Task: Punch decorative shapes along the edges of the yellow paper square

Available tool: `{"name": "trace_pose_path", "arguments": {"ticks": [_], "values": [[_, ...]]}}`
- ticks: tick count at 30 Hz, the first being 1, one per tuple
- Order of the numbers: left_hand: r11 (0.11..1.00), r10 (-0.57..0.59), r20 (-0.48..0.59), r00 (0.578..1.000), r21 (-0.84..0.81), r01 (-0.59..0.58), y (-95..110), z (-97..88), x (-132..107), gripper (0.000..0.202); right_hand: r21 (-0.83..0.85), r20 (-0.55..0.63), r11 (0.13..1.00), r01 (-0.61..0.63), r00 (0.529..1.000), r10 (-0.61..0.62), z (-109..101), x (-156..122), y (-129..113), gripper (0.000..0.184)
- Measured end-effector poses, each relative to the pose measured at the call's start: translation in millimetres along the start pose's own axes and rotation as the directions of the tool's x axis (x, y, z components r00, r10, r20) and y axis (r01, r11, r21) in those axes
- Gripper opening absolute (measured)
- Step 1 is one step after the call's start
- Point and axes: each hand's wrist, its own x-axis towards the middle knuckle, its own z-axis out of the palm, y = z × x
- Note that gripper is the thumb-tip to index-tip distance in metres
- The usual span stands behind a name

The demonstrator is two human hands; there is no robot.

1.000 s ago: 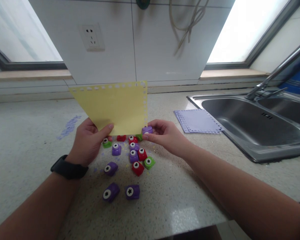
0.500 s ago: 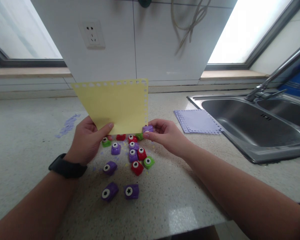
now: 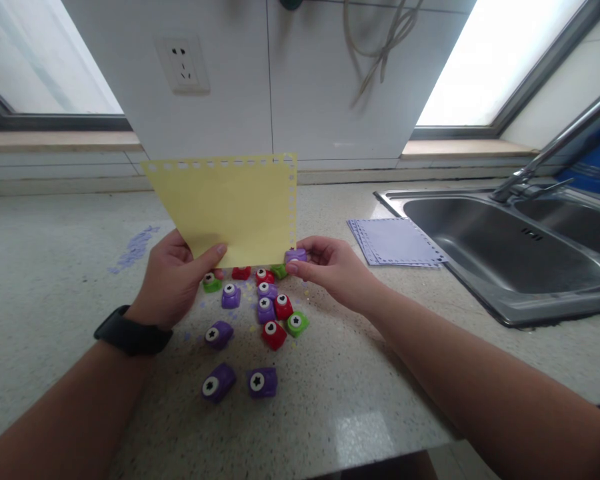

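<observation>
A yellow sheet of paper (image 3: pixel 225 213) is held up above the counter, with small holes along its top and right edges. My left hand (image 3: pixel 177 277) is closed on its lower left part, thumb in front. At its lower right corner, my right hand (image 3: pixel 330 270) pinches a purple craft punch (image 3: pixel 295 257), which sits on the paper's edge. Below the sheet lie several more craft punches in purple, red and green, among them a red punch (image 3: pixel 273 335), a green punch (image 3: pixel 297 323) and a dark purple punch (image 3: pixel 263 383).
A stack of pale purple sheets (image 3: pixel 395 241) with punched edges lies to the right, against the steel sink (image 3: pixel 480 300) with its tap (image 3: pixel 525 173). Purple paper bits (image 3: pixel 135 250) are heaped at the left. Tiny paper scraps are scattered among the punches.
Almost nothing differs. The yellow sheet and my left hand appear slightly higher in view; both hands keep the same holds.
</observation>
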Motion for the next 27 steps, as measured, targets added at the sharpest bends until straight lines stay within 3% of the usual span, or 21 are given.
{"name": "trace_pose_path", "arguments": {"ticks": [27], "values": [[1.0, 0.013, -0.011, 1.0, 0.004, -0.013, -1.6, -1.1, 0.3, 0.037, 0.081, 0.004, 0.996, 0.036, 0.999, -0.036, 0.2, 2.0, 1.1, 0.029]]}}
